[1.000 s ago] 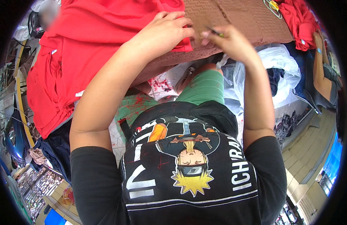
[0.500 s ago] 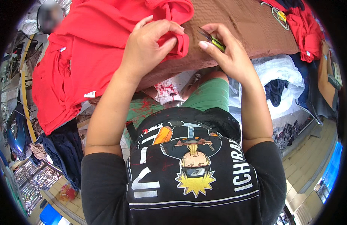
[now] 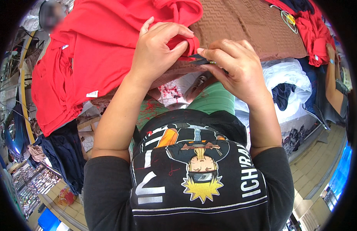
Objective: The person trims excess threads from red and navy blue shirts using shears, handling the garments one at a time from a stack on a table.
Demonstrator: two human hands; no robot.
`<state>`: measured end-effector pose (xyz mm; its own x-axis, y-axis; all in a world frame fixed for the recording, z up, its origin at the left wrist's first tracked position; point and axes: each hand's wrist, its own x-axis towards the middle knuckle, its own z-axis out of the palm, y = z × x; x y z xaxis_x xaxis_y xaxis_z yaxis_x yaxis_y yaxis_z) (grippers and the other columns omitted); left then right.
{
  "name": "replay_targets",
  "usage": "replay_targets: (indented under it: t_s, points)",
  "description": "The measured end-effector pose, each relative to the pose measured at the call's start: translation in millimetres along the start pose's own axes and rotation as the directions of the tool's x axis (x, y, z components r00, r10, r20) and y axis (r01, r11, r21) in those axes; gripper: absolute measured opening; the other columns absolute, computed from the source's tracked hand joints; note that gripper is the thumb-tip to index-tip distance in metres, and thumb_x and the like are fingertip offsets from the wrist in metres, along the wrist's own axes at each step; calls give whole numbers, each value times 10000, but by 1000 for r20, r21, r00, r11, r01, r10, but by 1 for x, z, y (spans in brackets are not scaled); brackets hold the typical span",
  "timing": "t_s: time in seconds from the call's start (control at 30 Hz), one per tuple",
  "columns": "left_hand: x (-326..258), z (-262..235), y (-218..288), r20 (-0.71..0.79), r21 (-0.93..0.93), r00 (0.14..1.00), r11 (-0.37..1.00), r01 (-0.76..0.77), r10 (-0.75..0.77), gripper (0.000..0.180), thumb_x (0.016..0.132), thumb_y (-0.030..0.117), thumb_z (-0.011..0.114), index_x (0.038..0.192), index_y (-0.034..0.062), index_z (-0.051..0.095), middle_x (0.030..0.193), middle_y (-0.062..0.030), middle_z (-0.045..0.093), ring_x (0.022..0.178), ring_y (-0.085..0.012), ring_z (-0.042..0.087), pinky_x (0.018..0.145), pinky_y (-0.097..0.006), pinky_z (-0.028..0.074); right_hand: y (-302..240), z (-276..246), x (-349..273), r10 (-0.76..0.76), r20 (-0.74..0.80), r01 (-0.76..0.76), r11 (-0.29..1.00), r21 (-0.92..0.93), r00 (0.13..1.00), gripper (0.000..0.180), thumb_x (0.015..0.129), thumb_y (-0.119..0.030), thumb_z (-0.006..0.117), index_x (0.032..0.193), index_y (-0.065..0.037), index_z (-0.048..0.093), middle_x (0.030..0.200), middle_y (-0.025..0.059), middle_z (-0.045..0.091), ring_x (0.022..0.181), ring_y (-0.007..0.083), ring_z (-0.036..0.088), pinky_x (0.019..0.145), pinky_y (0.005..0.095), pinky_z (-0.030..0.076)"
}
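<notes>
A large red garment (image 3: 105, 42) lies over the brown cloth-covered work surface (image 3: 251, 23) and hangs down at the left, with a small white label (image 3: 92, 94) on its lower edge. My left hand (image 3: 155, 50) pinches a folded edge of the garment between thumb and fingers. In my right hand (image 3: 240, 67) is a small pair of thread snips (image 3: 201, 61), its dark blades pointing left and close to that red edge. Whether the blades touch the fabric I cannot tell. Most of the snips' yellow-green handle is hidden by my fingers.
At the far right lie another red garment (image 3: 311, 34) and a coiled yellow measuring tape (image 3: 289, 18). A white plastic bag (image 3: 296, 73) with dark cloth in it stands below on the right. Dark blue cloth (image 3: 64, 154) hangs at the left. Another person's arm (image 3: 332, 77) shows at the right rim.
My right hand has come down and turned, bringing the snips' blades toward the pinched red edge. The left hand keeps its hold and has shifted slightly right and down.
</notes>
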<state>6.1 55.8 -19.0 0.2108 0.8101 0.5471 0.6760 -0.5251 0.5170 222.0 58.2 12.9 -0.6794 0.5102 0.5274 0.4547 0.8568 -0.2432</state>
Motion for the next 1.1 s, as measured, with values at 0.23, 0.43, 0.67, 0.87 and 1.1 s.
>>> replay_targets:
  t_s: [0.23, 0.43, 0.67, 0.87, 1.1]
  points:
    - [4, 9, 5, 21, 95, 997, 993, 71, -73, 116, 756, 138, 675, 871, 129, 660, 868, -7, 680, 950, -198, 627, 1053, -549, 271, -5, -5, -1, 52, 3, -51, 993, -103, 999, 197, 720, -166, 703, 885, -105, 615, 758, 25, 552, 685, 208, 589, 621, 338, 379]
    - [8, 13, 10, 104, 216, 978, 964, 157, -183, 121, 785, 162, 673, 906, 149, 673, 894, 35, 689, 942, -170, 629, 1080, -550, 245, -4, -5, -3, 80, 25, -77, 989, -125, 996, 188, 723, -168, 704, 847, -103, 578, 734, 36, 534, 661, 230, 582, 620, 353, 382]
    - [8, 15, 10, 93, 227, 982, 963, 143, -167, 128, 778, 171, 684, 903, 148, 671, 895, 32, 689, 944, -173, 631, 1076, -570, 246, -2, -4, -4, 88, 31, -83, 988, -129, 996, 182, 734, -167, 701, 847, -103, 573, 733, 39, 535, 659, 245, 581, 629, 357, 395]
    - [8, 15, 11, 106, 228, 980, 964, 140, -167, 126, 779, 168, 681, 903, 149, 671, 898, 31, 688, 948, -174, 631, 1077, -571, 243, 1, -4, -6, 93, 18, -90, 988, -125, 996, 171, 737, -168, 702, 838, -98, 582, 741, 39, 545, 658, 246, 582, 634, 355, 403]
    - [8, 16, 12, 114, 221, 978, 965, 144, -173, 122, 782, 174, 678, 902, 152, 670, 908, 31, 685, 973, -176, 622, 1074, -583, 230, 1, -3, -5, 84, 37, -81, 993, -87, 996, 171, 737, -166, 699, 828, -96, 572, 737, 45, 551, 655, 253, 581, 640, 364, 409]
